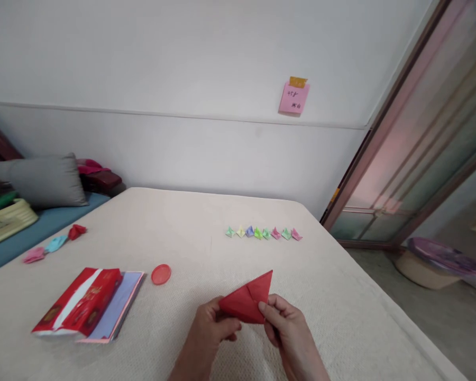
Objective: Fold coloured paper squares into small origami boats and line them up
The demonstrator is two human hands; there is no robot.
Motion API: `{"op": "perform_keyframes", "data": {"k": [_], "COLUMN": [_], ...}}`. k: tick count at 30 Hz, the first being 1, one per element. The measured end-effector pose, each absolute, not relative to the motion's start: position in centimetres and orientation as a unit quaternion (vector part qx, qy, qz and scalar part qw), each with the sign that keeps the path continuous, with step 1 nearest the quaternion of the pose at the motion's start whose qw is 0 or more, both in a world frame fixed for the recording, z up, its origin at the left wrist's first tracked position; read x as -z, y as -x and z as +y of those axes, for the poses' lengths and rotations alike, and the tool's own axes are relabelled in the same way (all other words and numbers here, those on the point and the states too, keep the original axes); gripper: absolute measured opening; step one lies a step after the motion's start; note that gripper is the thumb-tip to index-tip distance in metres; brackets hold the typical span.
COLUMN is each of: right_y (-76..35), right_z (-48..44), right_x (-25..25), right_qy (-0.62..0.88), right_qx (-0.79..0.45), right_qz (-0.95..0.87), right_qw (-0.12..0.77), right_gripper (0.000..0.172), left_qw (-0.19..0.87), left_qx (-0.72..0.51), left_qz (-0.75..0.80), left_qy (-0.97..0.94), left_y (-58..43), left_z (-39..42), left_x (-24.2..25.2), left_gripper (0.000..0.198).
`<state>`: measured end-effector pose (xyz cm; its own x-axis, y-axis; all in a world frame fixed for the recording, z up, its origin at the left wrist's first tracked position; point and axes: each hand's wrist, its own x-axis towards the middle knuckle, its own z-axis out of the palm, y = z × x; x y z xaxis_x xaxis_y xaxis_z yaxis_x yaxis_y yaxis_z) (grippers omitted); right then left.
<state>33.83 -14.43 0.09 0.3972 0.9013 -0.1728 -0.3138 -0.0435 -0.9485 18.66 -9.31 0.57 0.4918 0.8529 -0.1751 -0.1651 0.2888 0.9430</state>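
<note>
A folded red sheet of paper (248, 299), roughly triangular, is held up just above the cloth-covered table. My left hand (214, 328) grips its left corner, with the fingers curled behind and below it. On the other side my right hand (283, 323) pinches the lower right edge, thumb in front and fingers behind. A point of the paper sticks up between the hands at the upper right. Parts of the fingers behind the paper are hidden.
Small folded paper pieces (258, 233) stand in a row farther back. At left lie a red packet (81, 299) on coloured sheets (119, 307), a red round lid (161, 274) and three folded papers (56, 243). A tub (436, 262) stands on the floor, right.
</note>
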Motion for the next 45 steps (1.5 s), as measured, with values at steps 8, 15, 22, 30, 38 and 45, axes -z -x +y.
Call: {"op": "perform_keyframes", "data": {"k": [8, 15, 22, 30, 38, 45], "right_y": [-33.2, -32.8, -32.5, -32.8, -32.5, -31.2], "right_z": [-14.5, -14.5, -14.6, -14.3, -14.3, -14.3], "right_x": [-0.1, -0.4, -0.2, 0.5, 0.8, 0.8], "right_qy": [0.595, 0.597, 0.553, 0.542, 0.525, 0.513], "right_qx": [-0.458, -0.44, -0.472, -0.462, -0.443, -0.461], "right_qz": [-0.294, -0.331, -0.293, -0.306, -0.273, -0.281], "right_qw": [0.591, 0.583, 0.621, 0.632, 0.673, 0.667], "right_gripper": [0.02, 0.019, 0.016, 0.013, 0.02, 0.018], "left_qw": [0.713, 0.669, 0.681, 0.724, 0.792, 0.758], "left_qx": [-0.371, -0.432, -0.447, -0.434, -0.432, -0.425], "left_qz": [0.353, 0.391, 0.381, 0.354, 0.31, 0.304], "left_qy": [-0.479, -0.461, -0.437, -0.404, -0.301, -0.39], "left_y": [-18.9, -19.0, -19.0, -18.6, -18.5, -19.2], "left_z": [-9.3, -8.9, -9.1, -8.7, -9.3, -9.9], "left_x": [0.1, 1.0, 0.2, -0.2, -0.3, 0.0], "left_gripper": [0.01, 0.032, 0.046, 0.029, 0.029, 0.012]}}
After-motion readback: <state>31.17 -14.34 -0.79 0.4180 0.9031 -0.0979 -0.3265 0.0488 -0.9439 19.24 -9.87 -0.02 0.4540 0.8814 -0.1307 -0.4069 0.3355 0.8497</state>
